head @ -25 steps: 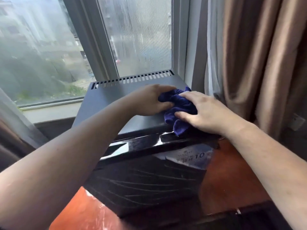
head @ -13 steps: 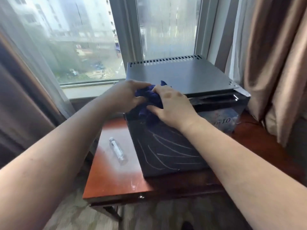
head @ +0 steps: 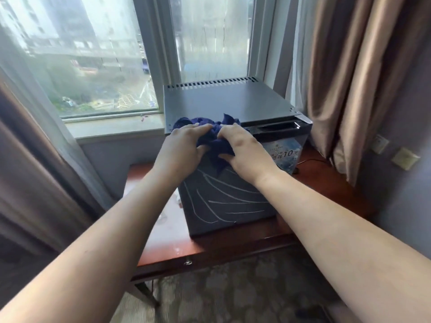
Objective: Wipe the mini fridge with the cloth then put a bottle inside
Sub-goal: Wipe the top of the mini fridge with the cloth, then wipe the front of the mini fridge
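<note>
A dark mini fridge (head: 228, 101) stands on a reddish wooden table (head: 331, 183) under the window, its door shut. A bunched dark blue cloth (head: 215, 142) lies over the fridge's top front left corner. My left hand (head: 182, 150) and my right hand (head: 245, 148) both grip the cloth and press it against the upper part of the door. The door front (head: 228, 201) shows pale curved streaks. The bottle is mostly hidden behind my left forearm; only a small clear bit (head: 179, 202) shows on the table left of the fridge.
A window sill (head: 112, 129) runs behind the table on the left. Brown curtains (head: 349, 78) hang close to the fridge's right side, and a sheer curtain (head: 35, 136) hangs at left. Wall sockets (head: 404, 158) sit at right. Patterned carpet (head: 233, 294) lies below.
The view has pulled back and swung left. Both hands slid the cloth from the fridge's top right front to its front left corner and onto the door.
</note>
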